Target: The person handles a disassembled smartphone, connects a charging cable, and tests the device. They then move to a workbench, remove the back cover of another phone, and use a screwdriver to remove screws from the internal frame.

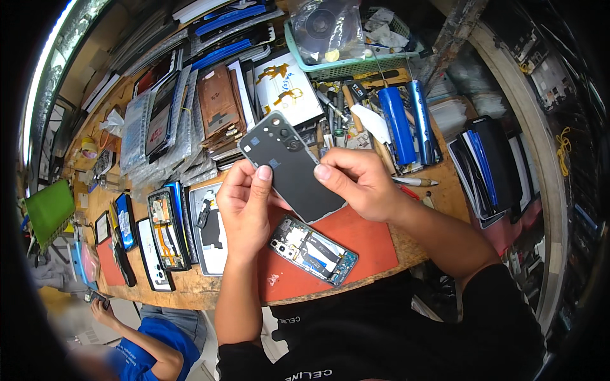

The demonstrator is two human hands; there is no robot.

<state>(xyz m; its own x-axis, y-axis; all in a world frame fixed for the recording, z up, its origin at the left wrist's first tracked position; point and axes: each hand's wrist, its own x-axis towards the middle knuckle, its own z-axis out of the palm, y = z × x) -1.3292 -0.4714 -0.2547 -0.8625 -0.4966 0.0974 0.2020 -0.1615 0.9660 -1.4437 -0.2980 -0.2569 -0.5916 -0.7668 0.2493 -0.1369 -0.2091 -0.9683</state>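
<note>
Between my two hands a phone back cover (pixel 300 185) is held up, its dark inner side facing me and camera holes at its top end. My left hand (pixel 246 202) grips its left edge with the thumb on the inner face. On the right edge, near the camera holes, my right hand (pixel 359 183) pinches it between thumb and fingers. Below, on a red-orange mat (pixel 372 238), an opened phone (pixel 313 250) lies tilted, with its battery, circuit boards and camera lenses bare.
Several phones and phone parts (pixel 166 228) lie left of the mat. Stacks of bagged panels (pixel 175 120) stand behind. Tools crowd the back right, with a blue cylinder (pixel 397 126) and a green basket (pixel 387 60). Another person in a blue shirt (pixel 149 346) sits lower left, holding a phone.
</note>
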